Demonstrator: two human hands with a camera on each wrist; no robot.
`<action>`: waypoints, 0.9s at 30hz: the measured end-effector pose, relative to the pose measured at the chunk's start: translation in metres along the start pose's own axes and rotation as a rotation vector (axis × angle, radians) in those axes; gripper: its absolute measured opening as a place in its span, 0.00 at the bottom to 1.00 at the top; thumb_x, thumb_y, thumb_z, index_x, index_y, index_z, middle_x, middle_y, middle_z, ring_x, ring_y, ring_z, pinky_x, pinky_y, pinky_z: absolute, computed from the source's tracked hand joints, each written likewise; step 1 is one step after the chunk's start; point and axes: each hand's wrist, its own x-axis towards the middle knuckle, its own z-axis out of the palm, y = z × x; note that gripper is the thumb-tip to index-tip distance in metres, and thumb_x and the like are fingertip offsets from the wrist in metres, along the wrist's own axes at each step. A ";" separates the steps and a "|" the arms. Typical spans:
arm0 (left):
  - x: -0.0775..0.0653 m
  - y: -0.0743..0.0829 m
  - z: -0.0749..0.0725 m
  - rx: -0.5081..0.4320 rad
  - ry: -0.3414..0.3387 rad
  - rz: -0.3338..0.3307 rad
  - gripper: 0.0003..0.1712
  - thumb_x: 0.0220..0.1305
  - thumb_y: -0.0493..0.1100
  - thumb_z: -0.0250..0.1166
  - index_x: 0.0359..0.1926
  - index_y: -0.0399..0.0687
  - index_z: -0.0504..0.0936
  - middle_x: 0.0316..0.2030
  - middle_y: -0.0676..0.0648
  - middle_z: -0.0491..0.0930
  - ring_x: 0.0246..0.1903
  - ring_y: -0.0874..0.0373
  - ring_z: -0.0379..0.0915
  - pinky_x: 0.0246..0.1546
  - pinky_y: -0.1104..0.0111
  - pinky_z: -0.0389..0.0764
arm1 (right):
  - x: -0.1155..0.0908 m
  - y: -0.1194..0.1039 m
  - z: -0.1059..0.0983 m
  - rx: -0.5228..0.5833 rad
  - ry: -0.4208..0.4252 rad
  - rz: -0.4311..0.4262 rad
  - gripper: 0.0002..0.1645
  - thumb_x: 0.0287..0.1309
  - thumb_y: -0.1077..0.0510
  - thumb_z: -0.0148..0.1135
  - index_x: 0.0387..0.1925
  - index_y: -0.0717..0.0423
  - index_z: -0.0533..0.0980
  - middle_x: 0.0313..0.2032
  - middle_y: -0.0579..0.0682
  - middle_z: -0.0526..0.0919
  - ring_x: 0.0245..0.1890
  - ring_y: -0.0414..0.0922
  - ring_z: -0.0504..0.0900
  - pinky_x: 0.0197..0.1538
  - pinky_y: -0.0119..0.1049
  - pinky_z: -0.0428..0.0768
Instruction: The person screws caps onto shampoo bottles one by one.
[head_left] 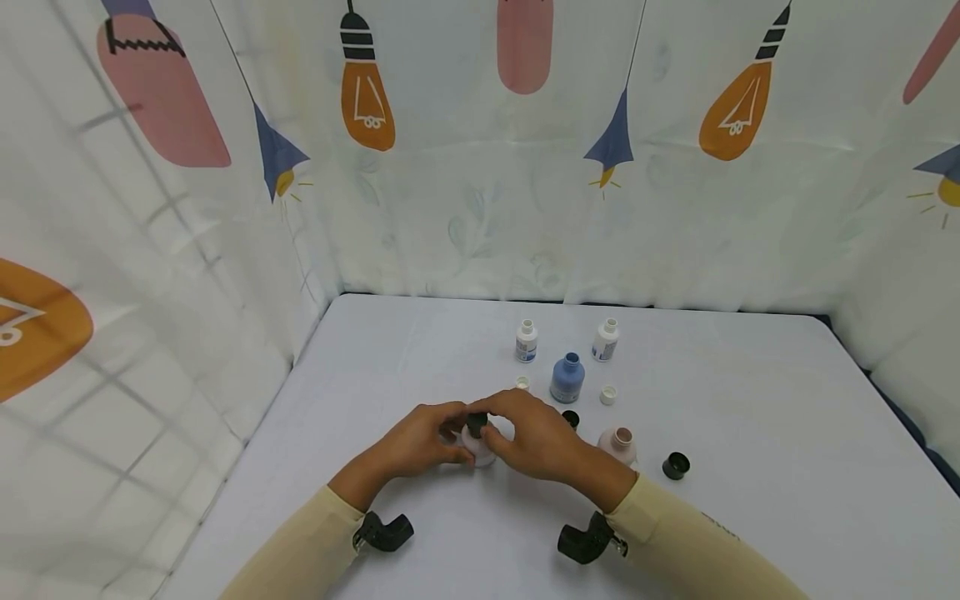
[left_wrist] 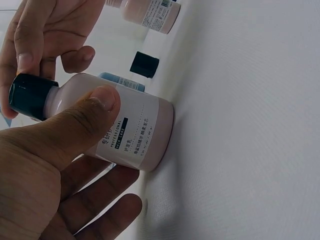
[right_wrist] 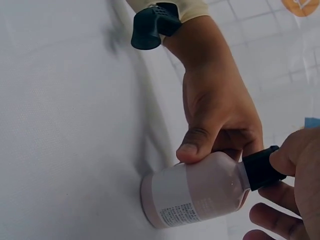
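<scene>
Gripping pink bottle (right_wrist: 200,187) with left hand (head_left: 423,439) and right hand (head_left: 534,437)

Holding near upright at white table (head_left: 795,433), long axis roughly vertical. Clamping left fingers round body, three o'clock from that hand; pinching dark cap (right_wrist: 260,169) in right fingers, nine o'clock from that hand. Touching with both, neither nearer. Noting smooth, glossy, round-shouldered body, printed white label (left_wrist: 132,127).

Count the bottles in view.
5: left white bottle and right white bottle at the back; blue bottle nearer; capped pink bottle in left hand, right hand on its cap; open pink bottle right of the right hand. More may be hidden.
</scene>
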 end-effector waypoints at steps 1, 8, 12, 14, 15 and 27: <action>0.000 0.000 0.000 -0.001 0.000 0.000 0.28 0.56 0.50 0.80 0.56 0.54 0.81 0.47 0.58 0.82 0.47 0.60 0.80 0.47 0.59 0.81 | 0.000 0.000 0.000 -0.002 0.001 0.003 0.20 0.71 0.52 0.63 0.62 0.43 0.79 0.57 0.39 0.81 0.58 0.41 0.78 0.59 0.43 0.79; 0.002 0.000 0.001 -0.019 -0.007 0.011 0.29 0.56 0.49 0.80 0.58 0.54 0.81 0.50 0.59 0.82 0.47 0.62 0.80 0.48 0.60 0.81 | 0.005 -0.004 0.000 -0.015 -0.009 0.094 0.20 0.66 0.46 0.69 0.57 0.44 0.81 0.49 0.39 0.83 0.52 0.42 0.80 0.54 0.42 0.80; 0.002 -0.001 0.001 -0.024 -0.008 0.012 0.29 0.56 0.49 0.80 0.58 0.55 0.81 0.50 0.59 0.82 0.47 0.62 0.81 0.49 0.60 0.81 | 0.004 -0.005 0.000 -0.010 -0.013 0.118 0.25 0.66 0.44 0.69 0.60 0.46 0.79 0.53 0.42 0.83 0.56 0.44 0.79 0.55 0.43 0.81; 0.002 -0.001 0.001 -0.020 -0.008 0.011 0.29 0.56 0.48 0.80 0.58 0.54 0.81 0.49 0.59 0.82 0.47 0.62 0.81 0.49 0.60 0.81 | 0.003 -0.005 0.000 -0.005 -0.013 0.107 0.29 0.67 0.43 0.68 0.65 0.45 0.76 0.57 0.42 0.81 0.59 0.43 0.78 0.56 0.44 0.80; 0.002 -0.001 0.001 -0.015 -0.009 0.011 0.29 0.56 0.48 0.80 0.58 0.54 0.81 0.50 0.59 0.82 0.47 0.62 0.81 0.49 0.60 0.81 | 0.002 -0.004 0.000 -0.004 -0.014 0.093 0.30 0.68 0.43 0.67 0.68 0.45 0.74 0.60 0.42 0.80 0.60 0.43 0.77 0.56 0.44 0.80; 0.000 0.000 0.000 -0.011 -0.002 0.016 0.31 0.56 0.48 0.80 0.60 0.52 0.80 0.50 0.58 0.83 0.47 0.60 0.81 0.47 0.61 0.82 | 0.001 -0.001 -0.001 -0.027 -0.007 -0.027 0.19 0.72 0.50 0.64 0.61 0.45 0.79 0.55 0.39 0.82 0.58 0.40 0.77 0.58 0.41 0.79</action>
